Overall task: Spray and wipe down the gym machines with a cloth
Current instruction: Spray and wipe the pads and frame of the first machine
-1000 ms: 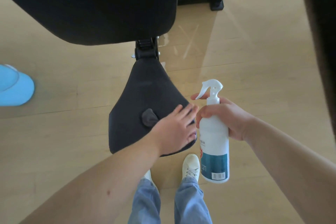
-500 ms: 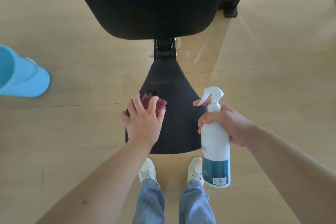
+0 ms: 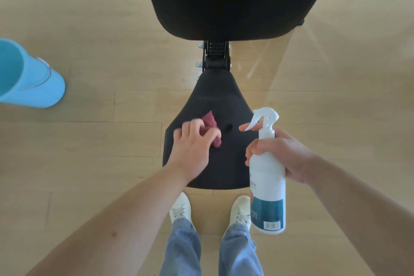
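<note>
One wide-angle camera, worn on the head, is looking steeply down from close above the black seat (image 3: pixel 220 98), taking in the wooden floor (image 3: pixel 89 163) and the wearer's shoes (image 3: pixel 240 208).

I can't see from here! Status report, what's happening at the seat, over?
Left grip holds red cloth against black seat. Right grip holds spray bottle, nozzle toward seat. Nothing blocking.

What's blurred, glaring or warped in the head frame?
Head view: the left hand and maroon cloth are motion-smeared on the seat; the right hand and spray bottle read sharper. Head view: pale glare streaks cross the floor right of the seat hinge. Head view: the blue bin at the left edge looks stretched, wide-angle; the backrest pad is near featureless black.
</note>
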